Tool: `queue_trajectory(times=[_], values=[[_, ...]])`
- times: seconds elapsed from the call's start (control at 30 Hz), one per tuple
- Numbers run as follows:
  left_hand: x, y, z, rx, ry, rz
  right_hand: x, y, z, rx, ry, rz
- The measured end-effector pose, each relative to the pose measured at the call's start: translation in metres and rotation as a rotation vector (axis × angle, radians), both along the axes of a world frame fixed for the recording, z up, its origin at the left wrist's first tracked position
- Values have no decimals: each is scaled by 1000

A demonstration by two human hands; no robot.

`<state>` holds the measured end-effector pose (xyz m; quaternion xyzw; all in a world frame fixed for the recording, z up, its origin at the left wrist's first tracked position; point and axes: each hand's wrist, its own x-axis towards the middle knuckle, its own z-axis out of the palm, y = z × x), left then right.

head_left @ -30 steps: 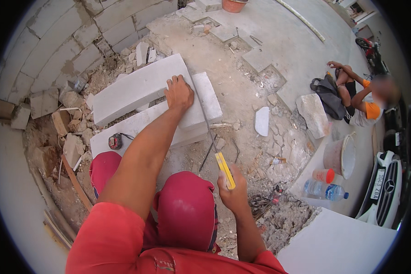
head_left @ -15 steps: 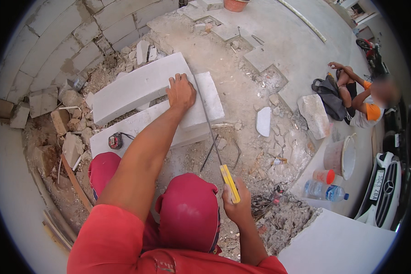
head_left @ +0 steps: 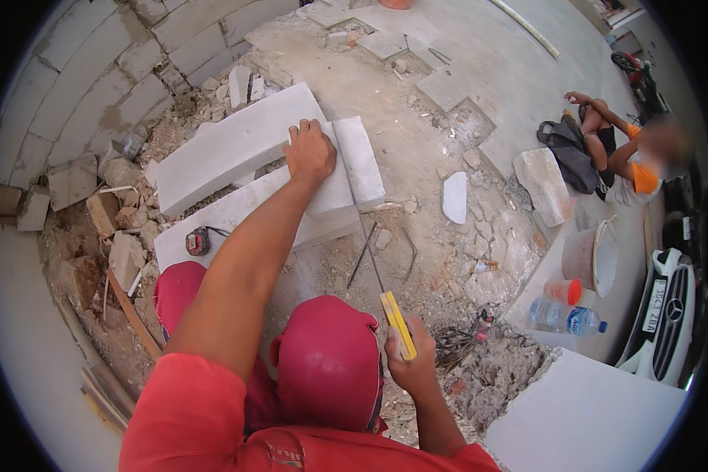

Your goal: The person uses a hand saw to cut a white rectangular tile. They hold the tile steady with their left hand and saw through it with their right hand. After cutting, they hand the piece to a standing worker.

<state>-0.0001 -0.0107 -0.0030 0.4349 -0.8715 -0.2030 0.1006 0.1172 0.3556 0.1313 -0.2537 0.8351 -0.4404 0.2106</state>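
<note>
A white lightweight block [head_left: 360, 167] lies across another long white block [head_left: 240, 211], and a thin line runs over its top face. My left hand [head_left: 311, 153] presses down on the upper block beside that line, its fingers bent over the surface. In my right hand [head_left: 414, 358] is the yellow handle of a handsaw [head_left: 399, 326], gripped close to my right knee. The narrow blade, seen edge-on, slants from the handle up to the block's near edge at the line. A further white block [head_left: 236, 149] lies left of my left hand.
A tape measure [head_left: 198, 241] sits on the lower block by my left knee. Rubble [head_left: 126, 228] lines the wall at left. At right are a bucket [head_left: 590, 256], a water bottle [head_left: 566, 316], a red-lidded jar [head_left: 564, 291], a stone chunk [head_left: 543, 186] and a seated person [head_left: 625, 157].
The saw has shifted slightly, and less of its dark blade shows over the block now. My left hand stays on the block. The whole view has tilted a little.
</note>
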Motion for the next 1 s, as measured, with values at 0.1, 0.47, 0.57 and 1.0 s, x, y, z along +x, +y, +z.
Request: queue_trajectory(times=[0.1,0.47,0.57,1.0], values=[[-5,5,4,23,5,-14,9,30,11,62,-44,-6],[2,2,1,-4,3,19,5,4,-7,53,-80,-5],[0,-3,-2,4,11,0,21,32,5,27,-33,-18],[-1,1,-1,9,30,13,25,41,8,75,-65,-8]])
